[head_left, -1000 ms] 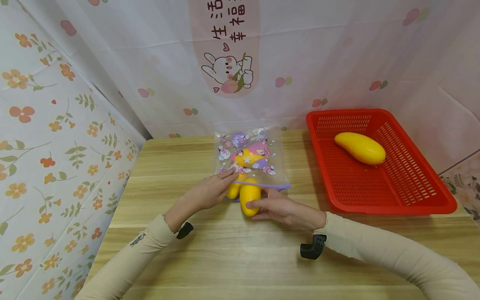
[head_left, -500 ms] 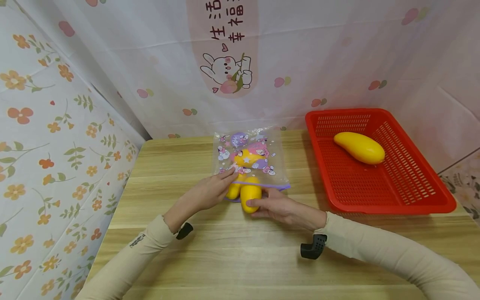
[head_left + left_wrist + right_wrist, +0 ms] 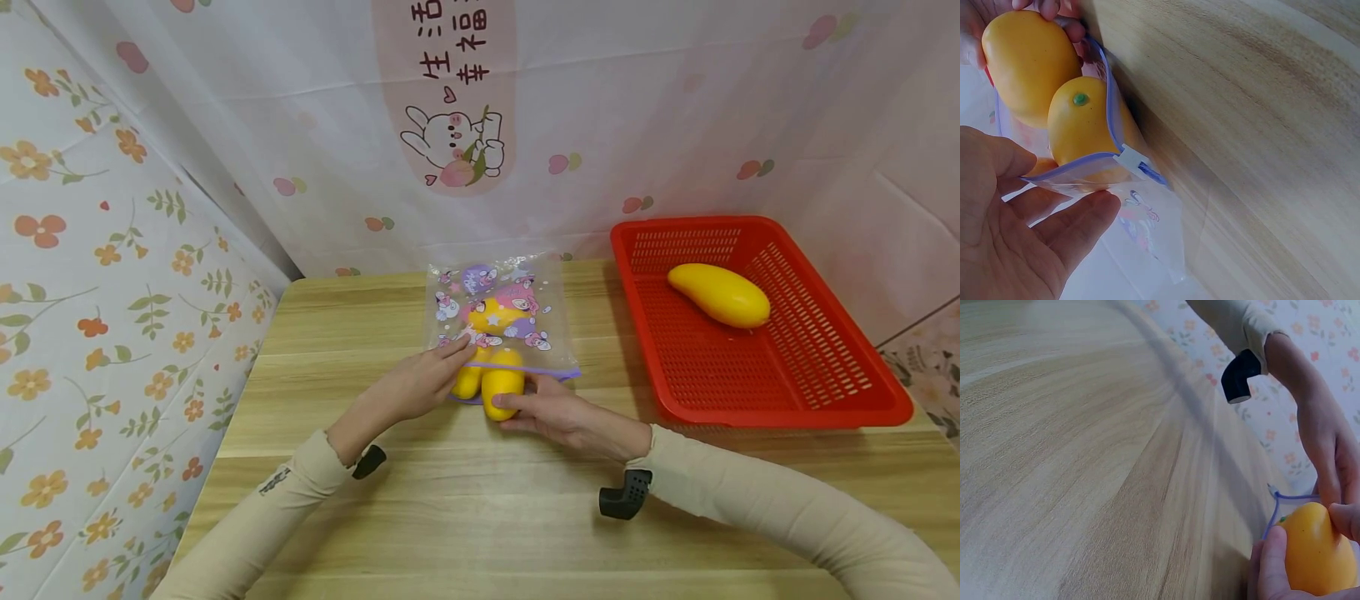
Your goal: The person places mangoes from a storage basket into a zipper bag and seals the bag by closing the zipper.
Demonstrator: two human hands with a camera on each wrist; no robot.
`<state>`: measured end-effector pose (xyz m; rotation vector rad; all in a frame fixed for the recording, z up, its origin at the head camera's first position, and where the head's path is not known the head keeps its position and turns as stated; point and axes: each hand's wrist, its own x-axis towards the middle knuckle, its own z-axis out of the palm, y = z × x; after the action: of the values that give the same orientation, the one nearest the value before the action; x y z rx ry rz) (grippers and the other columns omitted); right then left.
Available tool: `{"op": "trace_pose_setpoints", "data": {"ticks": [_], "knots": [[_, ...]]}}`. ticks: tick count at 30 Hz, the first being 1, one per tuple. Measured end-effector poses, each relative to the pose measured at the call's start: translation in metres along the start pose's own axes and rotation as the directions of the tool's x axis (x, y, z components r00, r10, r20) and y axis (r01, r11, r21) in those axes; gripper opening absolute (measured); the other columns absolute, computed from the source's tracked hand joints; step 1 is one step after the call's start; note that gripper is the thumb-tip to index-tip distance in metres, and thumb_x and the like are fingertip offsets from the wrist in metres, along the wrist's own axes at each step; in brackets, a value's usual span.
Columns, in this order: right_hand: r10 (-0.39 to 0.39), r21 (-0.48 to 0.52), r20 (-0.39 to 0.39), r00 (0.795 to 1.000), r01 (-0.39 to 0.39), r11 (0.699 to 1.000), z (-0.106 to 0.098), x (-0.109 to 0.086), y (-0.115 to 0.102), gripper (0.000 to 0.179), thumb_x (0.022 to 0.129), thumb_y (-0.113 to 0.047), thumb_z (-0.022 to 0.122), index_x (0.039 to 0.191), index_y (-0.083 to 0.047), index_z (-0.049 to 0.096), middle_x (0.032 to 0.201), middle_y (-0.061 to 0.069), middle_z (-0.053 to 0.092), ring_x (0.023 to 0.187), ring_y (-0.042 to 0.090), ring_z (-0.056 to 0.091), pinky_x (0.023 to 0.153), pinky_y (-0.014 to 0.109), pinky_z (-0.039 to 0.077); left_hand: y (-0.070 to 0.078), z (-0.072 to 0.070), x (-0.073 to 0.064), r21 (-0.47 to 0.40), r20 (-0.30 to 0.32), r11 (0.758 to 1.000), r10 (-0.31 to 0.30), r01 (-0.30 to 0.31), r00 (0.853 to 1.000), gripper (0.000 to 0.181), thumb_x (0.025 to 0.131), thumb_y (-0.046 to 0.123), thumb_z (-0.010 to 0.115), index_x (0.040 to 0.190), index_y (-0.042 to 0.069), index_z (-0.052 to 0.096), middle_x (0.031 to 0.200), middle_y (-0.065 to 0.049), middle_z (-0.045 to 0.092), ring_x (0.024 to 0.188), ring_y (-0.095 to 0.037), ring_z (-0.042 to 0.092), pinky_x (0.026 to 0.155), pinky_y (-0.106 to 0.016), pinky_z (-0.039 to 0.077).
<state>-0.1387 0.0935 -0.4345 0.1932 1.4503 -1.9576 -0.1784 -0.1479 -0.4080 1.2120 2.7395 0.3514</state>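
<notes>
A clear printed zip bag [image 3: 551,287] with a purple zip edge lies at the table's back, its mouth toward me. My left hand [image 3: 416,385] pinches the mouth's edge between thumb and fingers, seen in the left wrist view beside the white slider [image 3: 1132,160]. My right hand [image 3: 561,414] grips a smooth yellow mango [image 3: 501,387], which is partly inside the mouth. Left of it another mango [image 3: 467,382] with a green stem spot sits in the opening. More yellow fruit [image 3: 498,317] shows through the bag's printed film, partly hidden by the pattern.
A red plastic basket [image 3: 651,367] stands to the right on the wooden table [image 3: 480,517], holding one yellow mango [image 3: 722,297]. Printed cloth [image 3: 315,133] hangs behind the table and on the left side.
My right hand has pushed its mango slightly up and away from me, further into the bag's mouth. The left hand keeps its place at the bag's edge.
</notes>
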Motion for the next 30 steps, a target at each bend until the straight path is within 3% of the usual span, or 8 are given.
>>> {"op": "trace_pose_setpoints", "data": {"ticks": [20,30], "knots": [[-0.018,-0.001,-0.038,0.999,0.018,1.000,-0.0022,0.0012,0.0027,0.062,0.098,-0.006,0.069,0.146,0.006,0.034,0.136,0.028,0.046,0.102,0.031,0.066,0.091,0.044,0.055,-0.0006,-0.0006,0.0014,-0.007,0.018,1.000,-0.011,0.011,1.000,0.047,0.107,0.012,0.052,0.151,-0.002,0.044,0.157,-0.020,0.037,0.135,-0.037,0.047,0.105,-0.048,0.044],[-0.025,0.009,-0.059,0.998,0.026,1.000,0.0028,-0.0025,0.0034,0.066,0.093,0.002,0.072,0.146,0.007,0.032,0.138,0.027,0.040,0.103,0.032,0.064,0.093,0.046,0.054,-0.0009,-0.0006,0.0012,-0.013,0.012,1.000,-0.007,0.007,1.000,0.047,0.106,0.010,0.053,0.151,-0.002,0.044,0.157,-0.020,0.037,0.135,-0.036,0.047,0.105,-0.047,0.044]]}}
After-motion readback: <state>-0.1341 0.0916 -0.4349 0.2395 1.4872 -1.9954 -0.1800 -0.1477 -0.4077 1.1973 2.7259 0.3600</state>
